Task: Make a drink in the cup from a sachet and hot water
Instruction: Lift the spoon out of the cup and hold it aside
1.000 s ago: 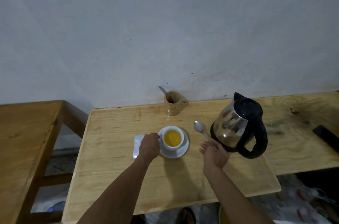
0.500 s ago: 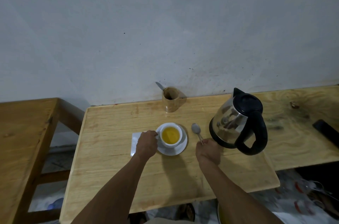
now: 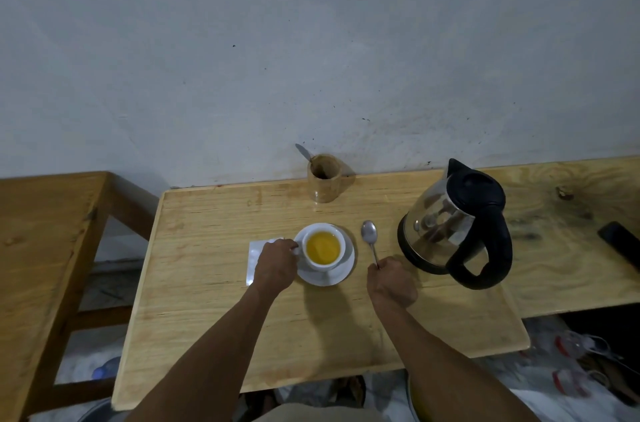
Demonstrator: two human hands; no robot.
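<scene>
The spoon [image 3: 370,241] lies with its long axis running front to back, oval bowl toward the wall and handle toward the person. Whether the bowl touches the table [image 3: 214,304] cannot be told. It is plain bright metal. The right hand [image 3: 391,285] is closed in a fist around the handle's near end, between the saucer [image 3: 341,274] and the kettle [image 3: 453,224].

The cup [image 3: 323,247] is white, round and glazed, upright on the matching white saucer near the middle of the table. It holds a yellow-orange liquid, filled close to the rim. The left hand [image 3: 275,264] has its fingers closed at the cup's left side, where the handle is; the exact grip is hidden by the knuckles. A flat white paper piece [image 3: 254,253], possibly the sachet, lies partly under that hand, just left of the saucer.

The kettle has a shiny steel body with a black lid, base and looped handle; spout toward the wall, handle toward the person.

At the table's far edge stands a cylindrical wooden holder [image 3: 323,184] with a metal utensil [image 3: 304,152] leaning out to the left.

The table is pale, grained wood with rounded corners.
</scene>
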